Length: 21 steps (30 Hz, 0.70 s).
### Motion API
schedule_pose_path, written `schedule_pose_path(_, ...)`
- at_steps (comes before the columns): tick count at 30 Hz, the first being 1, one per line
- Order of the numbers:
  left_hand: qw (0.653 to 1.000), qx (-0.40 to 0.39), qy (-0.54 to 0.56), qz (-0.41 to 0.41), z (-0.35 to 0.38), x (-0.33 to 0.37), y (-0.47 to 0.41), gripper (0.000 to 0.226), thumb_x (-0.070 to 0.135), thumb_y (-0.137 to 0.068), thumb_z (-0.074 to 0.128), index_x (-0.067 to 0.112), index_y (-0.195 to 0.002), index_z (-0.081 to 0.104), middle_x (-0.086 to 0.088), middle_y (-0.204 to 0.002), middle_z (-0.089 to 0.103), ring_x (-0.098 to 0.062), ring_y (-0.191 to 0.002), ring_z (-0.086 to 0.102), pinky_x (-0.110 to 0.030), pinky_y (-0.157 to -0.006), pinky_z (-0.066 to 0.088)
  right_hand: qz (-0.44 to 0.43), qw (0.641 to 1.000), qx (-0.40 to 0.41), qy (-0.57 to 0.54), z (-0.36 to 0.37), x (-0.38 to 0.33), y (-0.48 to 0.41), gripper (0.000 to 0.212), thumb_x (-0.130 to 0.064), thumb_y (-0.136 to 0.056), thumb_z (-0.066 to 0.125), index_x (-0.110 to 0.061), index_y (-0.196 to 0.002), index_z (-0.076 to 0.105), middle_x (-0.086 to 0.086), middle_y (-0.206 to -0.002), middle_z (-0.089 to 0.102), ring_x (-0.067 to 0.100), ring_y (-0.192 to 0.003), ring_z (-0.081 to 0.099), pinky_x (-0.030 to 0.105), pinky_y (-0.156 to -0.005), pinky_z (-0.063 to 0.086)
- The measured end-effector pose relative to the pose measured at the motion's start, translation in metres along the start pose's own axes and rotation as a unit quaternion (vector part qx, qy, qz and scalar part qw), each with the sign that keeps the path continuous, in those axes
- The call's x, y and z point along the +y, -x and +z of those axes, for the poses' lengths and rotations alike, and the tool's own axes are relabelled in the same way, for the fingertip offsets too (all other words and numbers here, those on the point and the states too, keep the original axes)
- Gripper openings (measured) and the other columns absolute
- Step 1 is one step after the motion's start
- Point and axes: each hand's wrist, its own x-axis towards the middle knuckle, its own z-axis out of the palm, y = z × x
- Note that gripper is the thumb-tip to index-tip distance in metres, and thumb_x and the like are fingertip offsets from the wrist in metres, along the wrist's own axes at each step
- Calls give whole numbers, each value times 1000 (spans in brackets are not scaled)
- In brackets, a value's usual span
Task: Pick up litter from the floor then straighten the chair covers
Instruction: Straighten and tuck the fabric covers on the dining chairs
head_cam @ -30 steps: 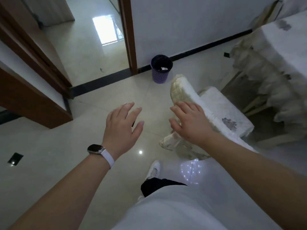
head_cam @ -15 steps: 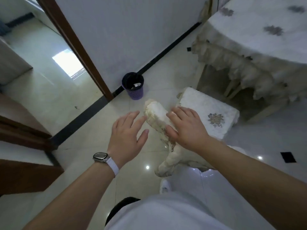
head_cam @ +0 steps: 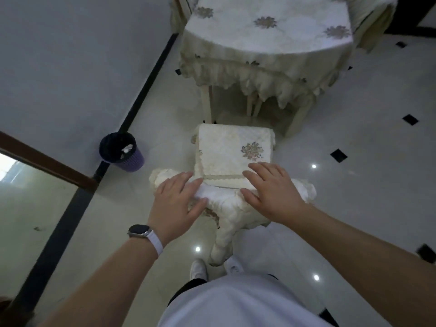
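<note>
At the chair back: both hands lie on top of the cream chair cover, the person standing right behind the chair with the covered seat beyond.
Left hand: flat on the cover's left end, fingers loosely spread and laid over the cloth, thumb out toward the middle; not gripping anything.
Right hand: flat on the right end, fingers spread wide, reaching to the lace edge of the seat pad.
Step in hand: straightening the covers, by my reading; the floor nearby shows no litter, and the purple wastebasket by the wall holds scraps.
Next move: probably smoothing outward and tugging the bunched cloth down evenly on both sides.
Hard to make out: the chair's frame and legs are hidden under fabric; the draped table is cut off at the top.
</note>
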Motion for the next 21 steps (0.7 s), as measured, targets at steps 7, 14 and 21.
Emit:
schedule_pose_path(7, 996, -34, 46, 67, 9, -24, -4, 51, 56, -93, 44, 21, -126, 62, -4, -132, 58, -26, -120, 52, -46, -100, 42, 68, 997, -7, -19, 4, -20, 28, 51, -53, -94, 40, -15, -121, 61, 6, -128, 59, 25, -118, 51, 40, -101, 35)
schedule_pose_path(14, 991, -37, 82, 99, 20, -39, -3, 55, 61, -92, 40, 25, -129, 57, 3, -130, 56, -20, -124, 48, -53, -109, 27, 130, 991, -23, -26, 12, -42, 43, 58, -58, -93, 35, -17, -130, 57, 6, -128, 58, 26, -118, 52, 42, -104, 36)
schedule_pose_path(21, 991, -17, 84, 99, 35, -41, -11, 52, 62, -89, 42, 24, -122, 58, 1, -118, 59, -24, -114, 50, -56, -110, 21, 134, 991, 23, -14, 25, -33, 43, 62, -63, -91, 39, -14, -123, 61, 7, -117, 60, 26, -111, 52, 42, -110, 27)
